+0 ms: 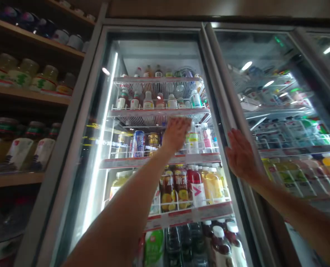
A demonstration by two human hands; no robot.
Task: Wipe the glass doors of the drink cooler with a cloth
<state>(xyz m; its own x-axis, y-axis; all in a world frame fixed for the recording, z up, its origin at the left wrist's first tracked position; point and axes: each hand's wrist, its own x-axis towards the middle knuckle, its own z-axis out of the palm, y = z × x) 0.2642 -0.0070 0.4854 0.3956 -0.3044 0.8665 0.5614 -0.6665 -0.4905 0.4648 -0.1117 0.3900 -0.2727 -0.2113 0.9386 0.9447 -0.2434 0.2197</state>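
Note:
My left hand [177, 133] is raised in front of the glass door [98, 122] of a lit drinks fridge, over the middle shelves. Its fingers are stretched out, slightly blurred, and nothing shows in them; whether it touches the glass I cannot tell. Behind it stand a blue can [138, 144], a gold can [153, 142] and several bottles. My right hand [241, 154] lies flat against the metal door frame [228, 100], fingers extended and holding nothing visible. Below the hands, a red bottle with a white label [196, 185] stands among dark and yellow drinks.
A second glass-doored fridge [287, 152] with rows of bottles is to the right, with lights reflected in its glass. On the left, wooden shelves [22, 91] carry jars and bottles. White-capped dark bottles [220, 243] fill the lowest visible fridge shelf.

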